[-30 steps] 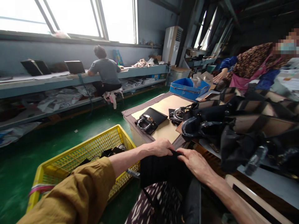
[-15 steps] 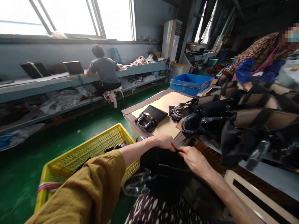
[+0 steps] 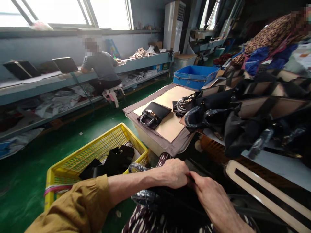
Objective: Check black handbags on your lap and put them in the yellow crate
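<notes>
A black handbag [image 3: 179, 202] lies across my lap, its handles [image 3: 145, 197] wrapped in clear plastic and sticking out on the left. My left hand [image 3: 173, 173] is closed on the bag's upper edge, knuckles up. Right beside it, my right hand [image 3: 206, 191] pinches the same edge, thumb towards the left hand. The fingertips of both hands nearly meet, and the gripped edge is mostly hidden beneath them. Patterned trousers [image 3: 143, 218] show under the bag.
On my left stands a yellow crate [image 3: 97, 142] holding black bags. Ahead, a finished black handbag [image 3: 155, 115] lies on a padded table [image 3: 170, 132]. Many black bags [image 3: 243, 113] crowd the right, near a blue bin [image 3: 194, 77]. A person [image 3: 99, 68] sits at the far bench; another stands right.
Both hands have come lower and closer to me with the bag's edge between them. The view has tilted down a little, showing more of the crate's contents.
</notes>
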{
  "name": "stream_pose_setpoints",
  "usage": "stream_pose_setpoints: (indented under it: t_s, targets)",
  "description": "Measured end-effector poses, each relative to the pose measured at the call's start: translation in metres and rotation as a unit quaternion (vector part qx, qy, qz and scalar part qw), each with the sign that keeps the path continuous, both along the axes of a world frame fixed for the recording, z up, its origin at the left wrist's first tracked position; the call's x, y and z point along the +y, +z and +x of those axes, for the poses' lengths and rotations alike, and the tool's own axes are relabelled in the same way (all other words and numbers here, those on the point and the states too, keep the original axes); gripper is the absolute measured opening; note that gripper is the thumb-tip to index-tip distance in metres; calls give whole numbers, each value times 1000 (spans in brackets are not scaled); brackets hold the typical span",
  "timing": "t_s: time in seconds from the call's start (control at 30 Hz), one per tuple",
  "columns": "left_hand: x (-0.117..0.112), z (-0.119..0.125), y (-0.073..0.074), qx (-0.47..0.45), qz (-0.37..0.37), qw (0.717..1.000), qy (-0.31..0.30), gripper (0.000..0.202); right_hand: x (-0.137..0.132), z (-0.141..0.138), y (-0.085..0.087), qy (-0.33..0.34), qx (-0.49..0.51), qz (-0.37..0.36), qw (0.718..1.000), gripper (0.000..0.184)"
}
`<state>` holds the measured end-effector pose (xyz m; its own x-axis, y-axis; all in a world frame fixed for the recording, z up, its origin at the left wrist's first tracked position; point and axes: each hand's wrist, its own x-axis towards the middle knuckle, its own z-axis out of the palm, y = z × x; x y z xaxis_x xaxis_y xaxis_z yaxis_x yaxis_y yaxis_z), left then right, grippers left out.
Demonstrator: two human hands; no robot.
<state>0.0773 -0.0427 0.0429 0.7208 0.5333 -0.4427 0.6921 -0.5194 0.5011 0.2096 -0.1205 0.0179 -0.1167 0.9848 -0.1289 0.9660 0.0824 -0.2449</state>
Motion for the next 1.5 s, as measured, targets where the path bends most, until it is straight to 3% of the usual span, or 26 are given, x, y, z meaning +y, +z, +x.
stream_pose_setpoints:
  t_s: [0.1, 0.17, 0.27, 0.43, 0.57, 0.7, 0.97, 1.1, 1.3, 1.5]
  targets:
    - [2, -13, -2, -3, -8, 999, -39, 26, -1, 6, -6, 11, 71, -1, 997, 28]
    - [9, -27, -3, 13, 14, 998, -53, 38, -3, 12, -9, -3, 105, -24, 994, 26]
    - [19, -49, -5, 2, -3, 1000, -24, 50, -4, 19, -12, -32, 138, -71, 987, 24]
    - [25, -67, -20, -86, -64, 994, 26, 37, -1, 19, -15, -75, 135, -117, 981, 22]
    - [25, -71, -39, -164, -137, 975, 65, 28, -1, 19, -17, -70, 140, -118, 981, 24]
    - [24, -73, -51, -213, -160, 959, 94, 25, -1, 18, -15, -60, 125, -103, 985, 24]
    - [20, -71, -46, -220, -182, 952, 111, 24, 14, 4, 0, -17, 86, -111, 990, 34]
    - [18, -71, -46, -234, -192, 946, 113, 24, 21, -6, 3, -7, 128, -106, 986, 30]
    - [8, -70, -47, -325, -109, 928, 147, 27, 22, -11, -4, -19, 136, -113, 984, 29]
    - [3, -72, -46, -295, -85, 930, 201, 20, 23, -12, -6, -14, 131, -112, 985, 30]
